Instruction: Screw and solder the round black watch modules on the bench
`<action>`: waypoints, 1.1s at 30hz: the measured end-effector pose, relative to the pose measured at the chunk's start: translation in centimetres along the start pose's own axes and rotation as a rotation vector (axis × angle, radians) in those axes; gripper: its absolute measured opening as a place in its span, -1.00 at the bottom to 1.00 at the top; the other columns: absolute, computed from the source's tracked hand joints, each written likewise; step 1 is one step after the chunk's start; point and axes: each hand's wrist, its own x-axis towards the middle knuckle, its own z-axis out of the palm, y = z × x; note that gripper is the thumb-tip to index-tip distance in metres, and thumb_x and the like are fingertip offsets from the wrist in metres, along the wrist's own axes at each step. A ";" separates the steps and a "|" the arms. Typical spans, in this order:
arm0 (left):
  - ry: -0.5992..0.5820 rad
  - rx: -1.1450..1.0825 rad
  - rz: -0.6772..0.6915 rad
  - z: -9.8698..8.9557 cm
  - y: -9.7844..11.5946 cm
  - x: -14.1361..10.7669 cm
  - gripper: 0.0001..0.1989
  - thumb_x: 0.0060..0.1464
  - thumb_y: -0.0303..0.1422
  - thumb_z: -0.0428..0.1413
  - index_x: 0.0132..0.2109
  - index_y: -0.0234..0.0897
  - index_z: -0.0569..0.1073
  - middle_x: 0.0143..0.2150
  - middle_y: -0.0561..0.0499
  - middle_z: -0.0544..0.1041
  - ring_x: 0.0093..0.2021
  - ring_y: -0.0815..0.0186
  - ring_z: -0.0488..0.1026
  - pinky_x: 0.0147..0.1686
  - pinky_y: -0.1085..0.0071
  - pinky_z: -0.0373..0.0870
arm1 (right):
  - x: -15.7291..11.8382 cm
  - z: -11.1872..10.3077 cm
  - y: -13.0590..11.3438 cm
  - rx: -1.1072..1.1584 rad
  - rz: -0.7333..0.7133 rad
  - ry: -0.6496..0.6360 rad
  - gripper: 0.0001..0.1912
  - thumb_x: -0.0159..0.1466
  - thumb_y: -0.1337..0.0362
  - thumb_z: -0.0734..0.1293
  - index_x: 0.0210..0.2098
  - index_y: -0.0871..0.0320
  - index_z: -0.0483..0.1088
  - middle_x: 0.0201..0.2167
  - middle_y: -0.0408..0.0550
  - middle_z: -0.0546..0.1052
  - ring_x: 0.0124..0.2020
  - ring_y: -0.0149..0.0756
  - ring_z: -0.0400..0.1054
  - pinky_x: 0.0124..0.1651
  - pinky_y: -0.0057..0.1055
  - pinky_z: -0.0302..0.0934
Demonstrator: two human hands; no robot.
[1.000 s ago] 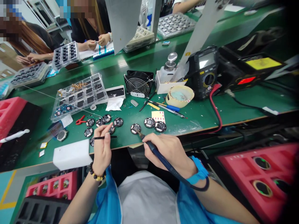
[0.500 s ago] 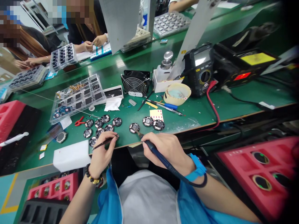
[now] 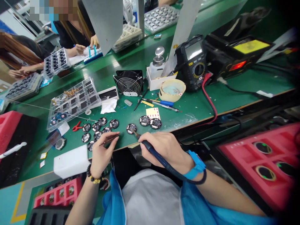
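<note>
From the head view, we see our right hand (image 3: 164,150) closed around a soldering iron (image 3: 150,149), and our left hand (image 3: 103,153) pinching thin tweezers (image 3: 110,139). A round circuit board (image 3: 131,128) lies on the counter (image 3: 187,107) just ahead of the right fingers, up and to the left. It is round, so it has no long side. The iron's tip points at its near edge, and the right hand is nearer. The tweezers' tip stops just left of it.

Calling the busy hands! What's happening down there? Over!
Left hand: tweezers. Right hand: soldering iron, tip at round circuit board. More boards alongside. Over.
</note>
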 end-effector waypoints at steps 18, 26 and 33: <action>-0.182 0.288 0.462 1.3 -0.5 1.9 -0.83 0.33 -0.51 0.12 0.01 -0.19 0.46 0.08 -0.09 0.63 0.07 0.27 0.61 0.07 0.31 0.59 | 0.0 -0.1 0.0 -0.002 0.004 0.000 -0.89 0.34 0.37 0.24 -0.21 0.16 0.41 -0.50 -0.20 0.50 -0.51 -0.33 0.42 -0.41 -0.33 0.08; -0.190 0.357 0.554 1.4 -1.0 1.9 -0.80 0.35 -0.50 0.09 0.05 -0.18 0.45 0.08 -0.10 0.63 0.08 0.26 0.61 0.08 0.31 0.60 | 0.2 0.0 0.1 -0.004 0.007 0.003 -0.89 0.34 0.37 0.24 -0.21 0.17 0.42 -0.50 -0.19 0.52 -0.51 -0.32 0.42 -0.40 -0.32 0.10; -0.151 0.366 0.557 1.9 -0.9 1.4 -0.80 0.33 -0.53 0.11 0.04 -0.20 0.44 0.08 -0.11 0.63 0.07 0.27 0.62 0.08 0.33 0.60 | 0.2 0.0 0.0 -0.014 0.002 0.001 -0.88 0.35 0.36 0.25 -0.20 0.18 0.43 -0.48 -0.17 0.53 -0.51 -0.30 0.42 -0.40 -0.31 0.10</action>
